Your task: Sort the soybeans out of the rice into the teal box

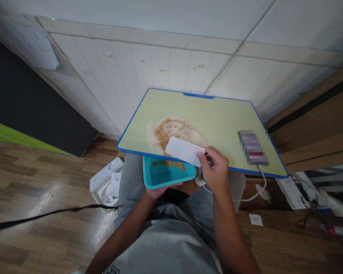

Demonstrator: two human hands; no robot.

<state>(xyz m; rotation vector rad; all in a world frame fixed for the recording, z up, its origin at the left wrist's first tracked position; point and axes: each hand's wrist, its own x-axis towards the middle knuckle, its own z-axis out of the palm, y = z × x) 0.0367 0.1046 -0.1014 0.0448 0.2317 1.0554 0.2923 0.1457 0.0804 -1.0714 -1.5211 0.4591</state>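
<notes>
My right hand (215,165) pinches the end of a flat white card (185,149) between thumb and fingers. The card is tilted over the near edge of a pale green table (223,118) with a blue rim. Just past it, yellow-brown beans (161,133) lie mixed with a spread of white rice-like grains (194,134). A turquoise plastic box (148,174) is held under the table edge by my left hand (157,191), whose fingers are mostly hidden beneath it. Some beans (171,164) lie inside the box at its far side.
A phone (253,147), its screen blurred, lies at the table's right with a white cable (263,186) running down. White boxes (105,180) sit on the floor to the left. Cardboard (317,121) stands at right, and a white panelled wall (151,64) rises behind the table.
</notes>
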